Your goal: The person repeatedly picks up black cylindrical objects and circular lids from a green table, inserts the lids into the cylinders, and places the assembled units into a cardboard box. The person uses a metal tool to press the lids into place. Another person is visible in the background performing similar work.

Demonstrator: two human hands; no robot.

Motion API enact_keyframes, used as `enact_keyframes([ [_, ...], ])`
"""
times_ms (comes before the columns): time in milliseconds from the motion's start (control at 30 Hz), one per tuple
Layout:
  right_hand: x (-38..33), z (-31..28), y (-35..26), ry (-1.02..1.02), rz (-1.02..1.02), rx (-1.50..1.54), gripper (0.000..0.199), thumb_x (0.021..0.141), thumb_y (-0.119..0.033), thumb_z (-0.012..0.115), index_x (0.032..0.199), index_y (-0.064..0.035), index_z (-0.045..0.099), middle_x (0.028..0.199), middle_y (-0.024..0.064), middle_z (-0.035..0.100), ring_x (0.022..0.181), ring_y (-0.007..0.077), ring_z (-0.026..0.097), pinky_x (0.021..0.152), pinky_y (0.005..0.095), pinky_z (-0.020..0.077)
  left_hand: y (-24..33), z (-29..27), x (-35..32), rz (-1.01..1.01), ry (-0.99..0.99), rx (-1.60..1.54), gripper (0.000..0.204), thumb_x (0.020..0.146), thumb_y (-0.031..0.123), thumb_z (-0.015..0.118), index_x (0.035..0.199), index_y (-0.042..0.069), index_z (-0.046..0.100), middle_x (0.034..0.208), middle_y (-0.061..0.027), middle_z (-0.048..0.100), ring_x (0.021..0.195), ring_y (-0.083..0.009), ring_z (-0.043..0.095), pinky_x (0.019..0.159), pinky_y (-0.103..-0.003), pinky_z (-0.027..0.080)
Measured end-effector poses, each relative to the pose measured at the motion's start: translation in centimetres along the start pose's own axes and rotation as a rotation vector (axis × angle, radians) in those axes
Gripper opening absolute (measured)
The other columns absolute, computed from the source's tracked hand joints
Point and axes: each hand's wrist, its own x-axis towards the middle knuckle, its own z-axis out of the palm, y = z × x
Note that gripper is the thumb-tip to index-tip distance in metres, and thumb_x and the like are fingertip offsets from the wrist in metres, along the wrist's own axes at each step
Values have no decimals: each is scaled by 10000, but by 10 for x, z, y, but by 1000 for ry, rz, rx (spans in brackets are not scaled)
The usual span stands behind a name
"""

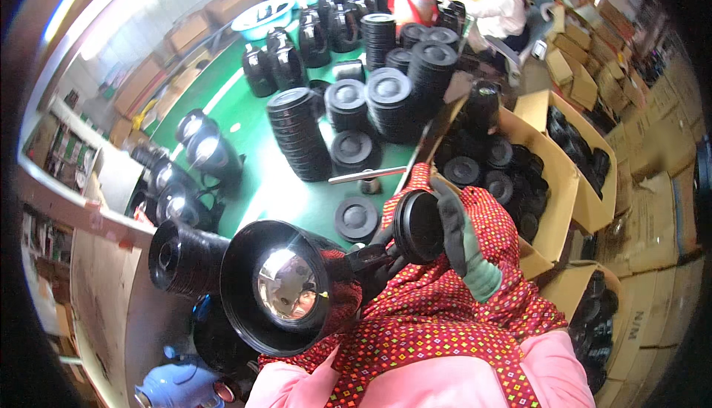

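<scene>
Green floor crowded with stacked black lids: right hand (463, 248) grips a black lid (419, 226) beside the jug (278, 285) at the lap; left hand hidden, grip unclear; best seat it squarely.

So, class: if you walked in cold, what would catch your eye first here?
The big black jug body with its shiny mirrored inside, lying mouth-up at lower centre. Beside it, the gloved right hand holds a black round lid. Behind, stacks of black lids crowd the green floor.
</scene>
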Motion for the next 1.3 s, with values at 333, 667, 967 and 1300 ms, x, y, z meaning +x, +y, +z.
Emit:
enact_keyframes([
  [333,-34,-57,-60,-157,200,-173,690,1105,-454,546,1663,-111,329,1444,30,587,965,151,693,778,302,595,-7,31,55,-98,-90,-63,597,1077,192,611,1609,44,385,1584,-155,504,1419,-264,545,1187,-432,470],
  [667,-33,-62,-141,-185,-347,-654,1099,853,-552,844,1660,-20,320,1677,232,291,1550,402,300,1273,489,225,-21,48,83,-121,-97,-95,554,1041,191,640,1533,26,446,1535,-163,540,1371,-266,576,1146,-418,489],
  [967,-29,-70,-140,-342,-397,-909,1132,804,-611,843,1665,-67,348,1657,270,310,1528,457,322,1257,528,261,-18,61,90,-110,-70,-9,486,965,182,708,1390,-6,564,1441,-174,608,1281,-266,633,1074,-392,523],
  [1300,-30,-80,-138,-283,-415,-770,921,955,-518,734,1622,5,375,1718,210,281,1588,353,288,1290,475,229,8,51,97,118,114,369,419,881,171,783,1231,-42,696,1338,-186,684,1181,-266,696,994,-362,560],
])
